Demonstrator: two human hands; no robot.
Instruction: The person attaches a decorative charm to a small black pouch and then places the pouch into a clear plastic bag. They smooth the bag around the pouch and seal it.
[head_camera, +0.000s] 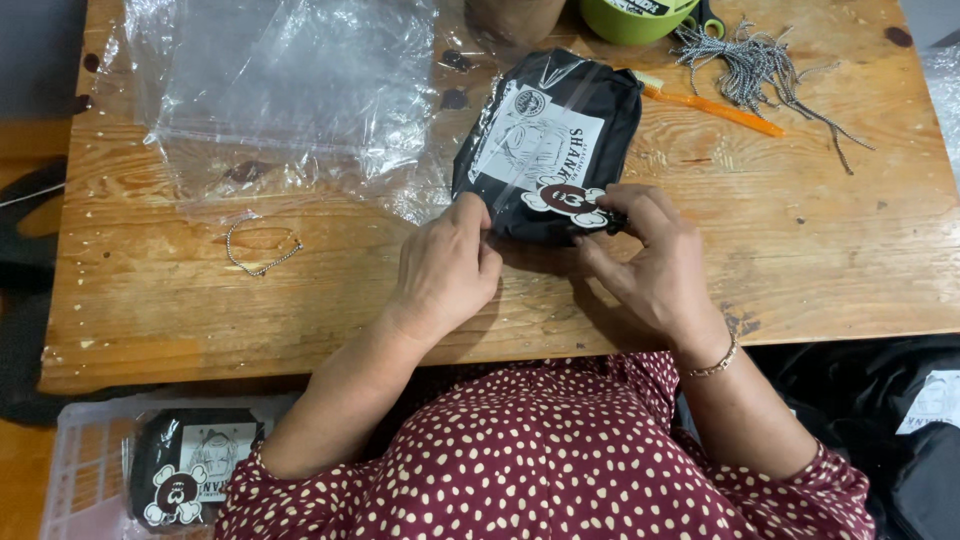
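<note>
Head view, looking down on a wooden table (820, 250).

Black folded pouch (548, 140) in clear wrap, lying tilted at table centre, white printed panel facing up. Small black-and-white charm (567, 198) resting at the pouch's near edge.

Left hand (445, 268) set at the pouch's near-left corner, fingers curled in, fingertips pinched on the wrap edge. Right hand (650, 255) at the near-right corner, thumb and forefinger closed on the pouch edge just beside the charm, other fingers loosely bent. Thin bracelet (716, 362) on the right wrist. Both hands close together, almost touching across the near edge.

Left and far of the pouch: crumpled clear plastic bags (290, 90) spread over the tabletop. Short metal ball chain (262, 255) lying loose near the left hand, well apart from the pouch. Far right: orange-handled toothbrush (720, 108) just beside the pouch's far-right corner, bundle of black-and-white cords (760, 65) beyond it, green round container (630, 15) at the far edge, cut off by the frame.

Below the near-left table edge: pale crate (85, 470) holding a second black pouch (195, 465) of the same kind. Dark-red dotted blouse (560, 450) filling the near foreground.
</note>
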